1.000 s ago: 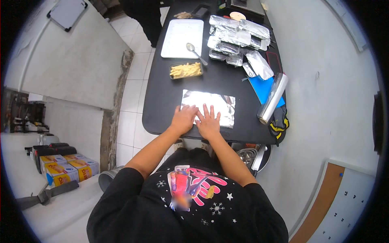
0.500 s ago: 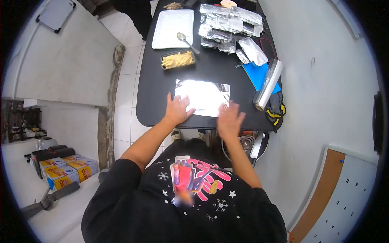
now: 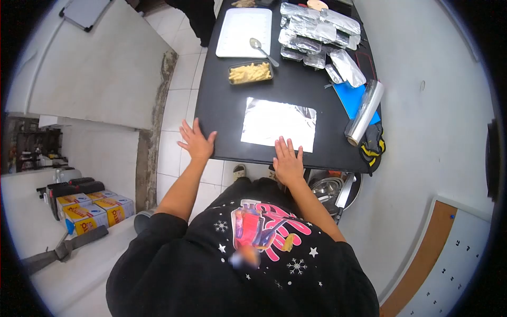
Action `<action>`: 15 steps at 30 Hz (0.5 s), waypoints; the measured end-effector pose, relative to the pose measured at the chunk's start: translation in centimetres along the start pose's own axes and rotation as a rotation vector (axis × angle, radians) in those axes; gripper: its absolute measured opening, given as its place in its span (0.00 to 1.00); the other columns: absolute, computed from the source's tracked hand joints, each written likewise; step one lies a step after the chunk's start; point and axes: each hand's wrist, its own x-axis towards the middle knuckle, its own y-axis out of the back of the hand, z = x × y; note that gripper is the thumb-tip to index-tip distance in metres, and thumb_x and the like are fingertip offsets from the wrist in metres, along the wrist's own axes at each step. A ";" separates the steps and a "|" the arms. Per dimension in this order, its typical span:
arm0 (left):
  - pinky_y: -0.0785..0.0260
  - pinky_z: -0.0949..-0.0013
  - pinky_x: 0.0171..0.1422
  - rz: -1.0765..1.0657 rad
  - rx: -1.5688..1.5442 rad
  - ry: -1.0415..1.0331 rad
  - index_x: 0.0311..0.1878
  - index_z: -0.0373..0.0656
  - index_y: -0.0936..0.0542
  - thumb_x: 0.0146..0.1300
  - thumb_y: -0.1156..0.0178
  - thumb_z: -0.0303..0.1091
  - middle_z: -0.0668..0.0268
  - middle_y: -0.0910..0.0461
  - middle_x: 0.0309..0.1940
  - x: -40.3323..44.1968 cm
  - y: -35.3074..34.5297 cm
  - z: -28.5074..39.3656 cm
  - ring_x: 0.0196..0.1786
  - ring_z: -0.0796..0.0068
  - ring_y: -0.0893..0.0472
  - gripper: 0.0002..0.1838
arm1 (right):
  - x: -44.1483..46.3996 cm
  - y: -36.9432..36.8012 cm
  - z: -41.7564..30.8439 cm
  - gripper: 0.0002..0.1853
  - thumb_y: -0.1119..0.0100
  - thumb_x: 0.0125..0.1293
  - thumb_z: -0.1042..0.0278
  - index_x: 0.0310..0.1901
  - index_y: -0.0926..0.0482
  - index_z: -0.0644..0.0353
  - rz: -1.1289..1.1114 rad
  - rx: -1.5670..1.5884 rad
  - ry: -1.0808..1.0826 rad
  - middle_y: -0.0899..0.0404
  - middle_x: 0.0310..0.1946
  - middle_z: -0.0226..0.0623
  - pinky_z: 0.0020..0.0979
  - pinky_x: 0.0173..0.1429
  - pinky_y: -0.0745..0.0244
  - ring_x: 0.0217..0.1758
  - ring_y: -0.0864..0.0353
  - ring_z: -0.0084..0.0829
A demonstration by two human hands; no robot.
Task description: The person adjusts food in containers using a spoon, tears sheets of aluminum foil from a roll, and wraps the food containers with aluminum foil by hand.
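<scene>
A sheet of aluminium foil (image 3: 277, 122) lies flat on the black table (image 3: 222, 119), close to its front edge. My right hand (image 3: 288, 161) has its fingers stretched out, with the fingertips on the foil's front edge. Off the table's left front corner, my left hand (image 3: 197, 141) is spread wide and holds nothing. Behind the foil stands an uncovered tray of pale cut strips (image 3: 250, 73), which look like fries. A metal spoon (image 3: 262, 50) rests with its bowl on a white tray (image 3: 224, 45).
Several foil-wrapped packs (image 3: 311, 26) are stacked at the back right. A foil roll (image 3: 366, 112) lies on a blue folder (image 3: 348, 97) along the right edge, beside black-and-yellow gloves (image 3: 374, 149). Another person's dark-clothed leg (image 3: 196, 18) shows beyond the table's left side.
My left hand has come off the foil and moved left past the table edge. The right hand now lies at the foil's front edge. The view has shifted, moving the table rightward.
</scene>
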 end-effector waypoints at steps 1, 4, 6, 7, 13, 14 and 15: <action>0.53 0.33 0.68 0.049 -0.084 -0.137 0.66 0.51 0.34 0.54 0.33 0.48 0.53 0.46 0.72 0.8 -0.3 -0.7 0.73 0.47 0.47 0.37 | -0.1 0.0 0.1 0.30 0.51 0.67 0.55 0.69 0.39 0.54 -0.004 0.003 0.009 0.45 0.73 0.34 0.58 0.75 0.57 0.77 0.50 0.38; 0.40 0.51 0.64 0.158 -0.314 -0.574 0.57 0.49 0.27 0.52 0.32 0.38 0.58 0.28 0.58 3.2 0.0 0.9 0.62 0.54 0.31 0.27 | 0.0 1.1 0.9 0.31 0.52 0.68 0.57 0.71 0.43 0.53 -0.067 -0.006 0.081 0.48 0.74 0.34 0.57 0.75 0.58 0.78 0.52 0.38; 0.37 0.53 0.60 -0.109 -0.373 -0.649 0.52 0.48 0.23 0.51 0.31 0.38 0.61 0.22 0.51 4.2 -0.6 4.2 0.57 0.59 0.26 0.24 | -0.1 1.5 1.5 0.31 0.53 0.69 0.58 0.72 0.44 0.52 -0.116 0.001 0.153 0.49 0.75 0.33 0.56 0.75 0.58 0.78 0.53 0.39; 0.37 0.54 0.58 -0.192 -0.368 -0.558 0.52 0.48 0.23 0.51 0.31 0.38 0.62 0.21 0.49 4.1 -0.5 5.6 0.55 0.59 0.26 0.23 | 0.0 1.6 2.1 0.31 0.53 0.69 0.58 0.72 0.44 0.52 -0.130 0.010 0.194 0.49 0.75 0.33 0.56 0.75 0.57 0.78 0.53 0.38; 0.34 0.55 0.52 -0.338 -0.402 -0.276 0.47 0.47 0.20 0.50 0.32 0.39 0.63 0.18 0.36 4.4 0.4 8.1 0.46 0.60 0.22 0.20 | 1.0 2.0 4.6 0.26 0.53 0.69 0.56 0.67 0.36 0.51 -0.113 0.037 0.343 0.42 0.72 0.32 0.55 0.76 0.56 0.77 0.49 0.37; 0.34 0.55 0.51 -0.333 -0.373 -0.290 0.45 0.47 0.19 0.50 0.32 0.38 0.63 0.18 0.34 4.5 -0.1 7.6 0.44 0.60 0.21 0.18 | 1.2 2.1 4.6 0.26 0.53 0.69 0.56 0.67 0.36 0.51 -0.115 0.048 0.351 0.42 0.71 0.32 0.55 0.76 0.56 0.76 0.48 0.37; 0.33 0.55 0.51 -0.329 -0.346 -0.307 0.43 0.46 0.19 0.51 0.33 0.38 0.63 0.18 0.32 4.6 0.0 7.4 0.43 0.60 0.21 0.16 | 1.3 2.1 4.7 0.26 0.52 0.68 0.56 0.67 0.36 0.51 -0.117 0.070 0.352 0.41 0.71 0.33 0.55 0.75 0.56 0.76 0.47 0.37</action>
